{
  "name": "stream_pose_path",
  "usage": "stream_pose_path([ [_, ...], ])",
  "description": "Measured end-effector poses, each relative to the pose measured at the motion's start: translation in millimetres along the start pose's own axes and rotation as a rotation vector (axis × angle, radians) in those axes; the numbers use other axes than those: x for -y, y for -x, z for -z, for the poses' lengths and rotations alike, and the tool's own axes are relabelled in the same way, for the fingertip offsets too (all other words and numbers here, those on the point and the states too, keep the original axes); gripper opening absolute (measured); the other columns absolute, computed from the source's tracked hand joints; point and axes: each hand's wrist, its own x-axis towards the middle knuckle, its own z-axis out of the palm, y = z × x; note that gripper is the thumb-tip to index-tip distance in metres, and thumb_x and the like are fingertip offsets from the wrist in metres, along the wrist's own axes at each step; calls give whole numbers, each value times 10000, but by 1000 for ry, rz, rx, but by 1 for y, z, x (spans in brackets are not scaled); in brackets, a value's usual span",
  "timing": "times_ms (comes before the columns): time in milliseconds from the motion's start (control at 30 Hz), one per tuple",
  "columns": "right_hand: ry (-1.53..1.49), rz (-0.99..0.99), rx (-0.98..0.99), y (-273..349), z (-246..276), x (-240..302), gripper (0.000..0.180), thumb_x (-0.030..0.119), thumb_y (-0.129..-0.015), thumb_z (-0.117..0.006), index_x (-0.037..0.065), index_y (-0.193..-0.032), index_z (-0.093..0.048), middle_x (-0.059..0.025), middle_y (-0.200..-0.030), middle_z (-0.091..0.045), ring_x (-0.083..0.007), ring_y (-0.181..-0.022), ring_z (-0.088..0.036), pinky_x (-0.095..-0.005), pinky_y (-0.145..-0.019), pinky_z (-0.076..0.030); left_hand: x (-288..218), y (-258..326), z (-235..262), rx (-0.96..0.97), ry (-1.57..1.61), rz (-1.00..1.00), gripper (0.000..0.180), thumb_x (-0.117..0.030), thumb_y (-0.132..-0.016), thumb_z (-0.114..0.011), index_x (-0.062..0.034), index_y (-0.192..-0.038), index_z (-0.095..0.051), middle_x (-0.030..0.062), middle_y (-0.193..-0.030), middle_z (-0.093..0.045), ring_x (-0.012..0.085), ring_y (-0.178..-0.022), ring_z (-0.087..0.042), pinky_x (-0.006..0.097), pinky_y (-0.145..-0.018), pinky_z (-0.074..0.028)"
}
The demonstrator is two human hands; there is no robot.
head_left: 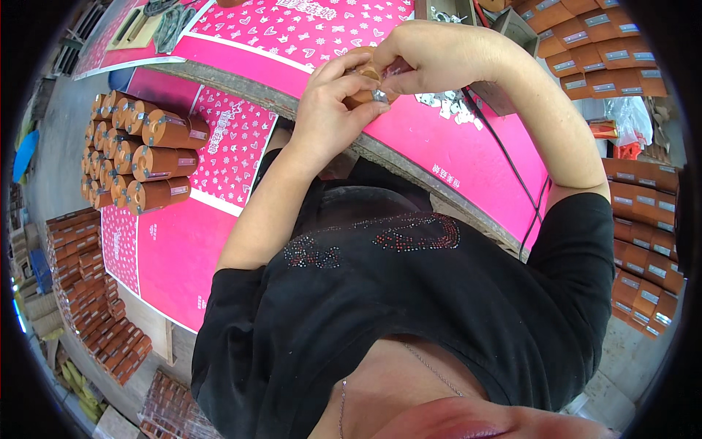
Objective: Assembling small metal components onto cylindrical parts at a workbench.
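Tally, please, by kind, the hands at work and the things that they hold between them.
Hands: 2, the left hand and the right hand
Brown cylinder, gripped by both hands: 1
Small silver metal piece at the cylinder's end: 1
Total: 4

Matt brown cardboard-like cylinder (363, 84) with small shiny metal clip (379, 95), glossy pink printed sheet (453, 157) over rough-edged wooden counter (409, 170), black cloth shirt (409, 307).

brown cylinder (363, 86) | small, with a silver metal tab at its end | held above the pink worktop (468, 157) edge | mostly hidden
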Motion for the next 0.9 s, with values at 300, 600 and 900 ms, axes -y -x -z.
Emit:
stream_pose_path([
  [300,287,119,-14,9,2,8,147,139,-762,-666,19,-835,-621,-127,-636,-600,-255,-617,-603,-343,-581,-470,-5,-1,1,0,-7,9,269,-77,-602,-763,-35,-853,-675,82,-1124,-580,246,-1018,-555,336,-851,-463],
  [600,304,49,-148,26,-10,13,205,166,-759,-671,20,-884,-598,-144,-712,-614,-281,-703,-611,-359,-644,-478,-1,2,-1,-1,-1,-43,256,-84,-618,-748,-33,-857,-671,95,-1100,-588,253,-1021,-551,345,-855,-457],
  [900,-502,6,-844,109,-88,-43,276,87,-780,-670,39,-1046,-615,-49,-962,-628,-115,-826,-574,-240,-754,-448,7,-29,43,291,-288,-308,191,-129,-696,-698,-62,-873,-678,67,-1140,-577,269,-1079,-507,367,-921,-419],
])
